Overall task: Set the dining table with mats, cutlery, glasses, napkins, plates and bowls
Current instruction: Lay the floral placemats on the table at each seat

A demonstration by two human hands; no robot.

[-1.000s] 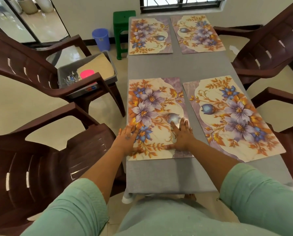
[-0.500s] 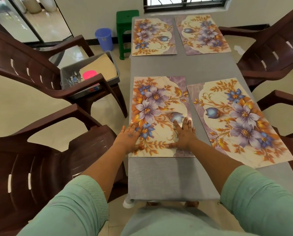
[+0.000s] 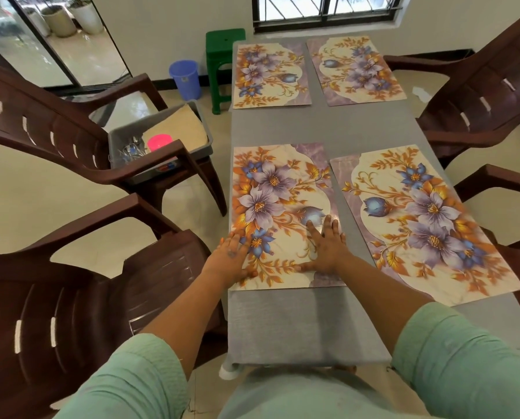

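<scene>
Item, hands: the left hand (image 3: 233,257) and right hand (image 3: 326,247) are staying flat on the near-left mat (image 3: 280,207), as in the earlier frames, fingers straight and spread, holding nothing; the left hand is lying on the mat's near-left corner at the desk edge, the right on its near-right part. The mat itself is sitting squarer to the desk edge than a second ago. Item, surface: a long desk (image 3: 307,322) under a grey cloth is carrying four floral mats, the near-right mat (image 3: 428,219) just beside the first and lying skewed, the far-left mat (image 3: 271,75) and far-right mat (image 3: 355,71) well beyond. Item, room: dark brown plastic chairs (image 3: 71,313) are standing on both sides; a green stool (image 3: 222,65) and a blue bin (image 3: 185,78) are standing by the far wall under a barred window. Item, container: a grey tub (image 3: 198,122) is resting on the far-left chair seat, holding cutlery (image 3: 130,151), a pink cup (image 3: 159,142) and a beige sheet.
</scene>
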